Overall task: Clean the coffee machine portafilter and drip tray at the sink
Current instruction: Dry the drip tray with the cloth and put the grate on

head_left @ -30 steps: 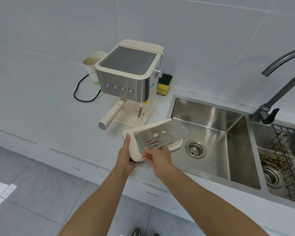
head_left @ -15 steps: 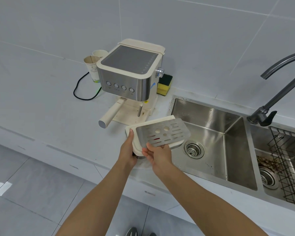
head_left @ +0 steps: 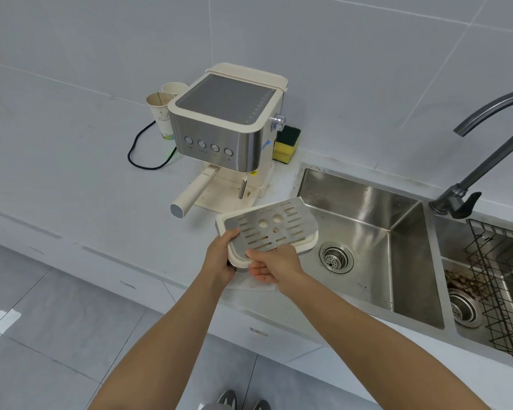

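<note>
A steel double sink (head_left: 365, 202) is set in the white counter (head_left: 71, 179), right of a cream coffee machine (head_left: 228, 128). The drip tray (head_left: 267, 232) is held tilted over the counter edge beside the left basin, gripped by the left hand (head_left: 219, 258) and right hand (head_left: 274, 264). The paper cup (head_left: 160, 113) print is unreadable.

So the cream plastic drip tray (head_left: 304, 242) with its slotted steel grate (head_left: 271, 229) is tilted, held up over the sink's (head_left: 365, 232) left edge. Cream-handled portafilter (head_left: 194, 192) is locked in the machine.
</note>
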Action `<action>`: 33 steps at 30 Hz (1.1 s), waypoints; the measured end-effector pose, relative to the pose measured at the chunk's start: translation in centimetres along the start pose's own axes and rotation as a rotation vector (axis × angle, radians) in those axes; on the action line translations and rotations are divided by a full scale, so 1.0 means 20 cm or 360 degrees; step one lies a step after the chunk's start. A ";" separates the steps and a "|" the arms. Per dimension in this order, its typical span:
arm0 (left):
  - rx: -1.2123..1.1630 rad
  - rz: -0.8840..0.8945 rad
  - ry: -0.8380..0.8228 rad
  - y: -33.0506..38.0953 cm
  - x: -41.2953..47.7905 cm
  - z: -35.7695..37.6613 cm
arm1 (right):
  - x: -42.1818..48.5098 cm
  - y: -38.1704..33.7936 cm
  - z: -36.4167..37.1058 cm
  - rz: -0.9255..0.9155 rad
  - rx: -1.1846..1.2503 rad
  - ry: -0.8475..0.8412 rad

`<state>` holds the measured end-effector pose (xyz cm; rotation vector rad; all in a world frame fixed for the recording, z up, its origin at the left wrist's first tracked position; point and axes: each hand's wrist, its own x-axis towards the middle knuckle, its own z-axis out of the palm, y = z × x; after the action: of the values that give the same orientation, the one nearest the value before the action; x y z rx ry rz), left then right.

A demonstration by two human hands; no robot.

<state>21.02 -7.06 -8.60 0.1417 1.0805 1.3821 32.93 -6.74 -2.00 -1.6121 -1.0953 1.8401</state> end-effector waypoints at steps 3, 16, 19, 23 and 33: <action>-0.0034 0.0023 0.0089 0.02 0.00 -0.02 | 0.01 -0.01 -0.05 0.0044 -0.0335 -0.0107; 0.0004 -0.0007 0.0169 0.06 -0.04 -0.13 | 0.23 -0.09 -0.33 -0.0408 -0.0506 0.0442; 0.0054 -0.0028 0.0102 0.08 -0.05 -0.15 | 0.22 -0.07 -0.33 -0.0132 -0.0179 0.0018; 0.0087 -0.0041 0.0088 0.10 -0.06 -0.16 | 0.23 -0.04 -0.32 -0.0228 -0.0193 0.0025; 0.0166 0.0082 0.0088 0.14 -0.09 -0.22 | 0.25 0.01 -0.26 -0.0301 -0.0391 0.0053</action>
<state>16.36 -10.01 -8.10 0.2098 1.2031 1.3831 36.97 -1.58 -5.22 -1.6012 -1.4524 1.6016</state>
